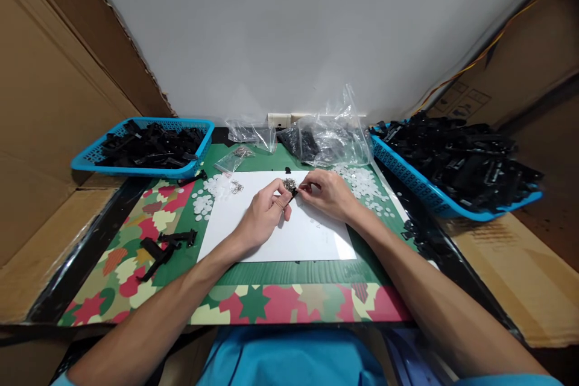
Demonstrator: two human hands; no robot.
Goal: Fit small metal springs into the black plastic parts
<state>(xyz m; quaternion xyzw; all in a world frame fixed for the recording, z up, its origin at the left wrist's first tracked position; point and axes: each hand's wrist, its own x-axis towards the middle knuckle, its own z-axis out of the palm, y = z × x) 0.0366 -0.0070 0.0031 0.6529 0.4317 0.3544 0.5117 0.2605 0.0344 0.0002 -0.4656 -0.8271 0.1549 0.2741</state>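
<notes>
To do this bit well, I think the left hand (pixel 266 210) should keep the small black part (pixel 294 192) very still while the right hand (pixel 329 194) does the tiny work. Gentle pushes seem best, as a hard push could make the part slip. It may help to stay low over the white sheet (pixel 275 244), so a dropped bit is easy to spot.

The black part is right between the two hands, over the top part of the sheet. The left thumb and fingers are pinched on it. The right fingertips are pinched together at its other end, but I can't tell if they grip something tiny too. The pile of little metal bits (pixel 289 183) is just past the hands
</notes>
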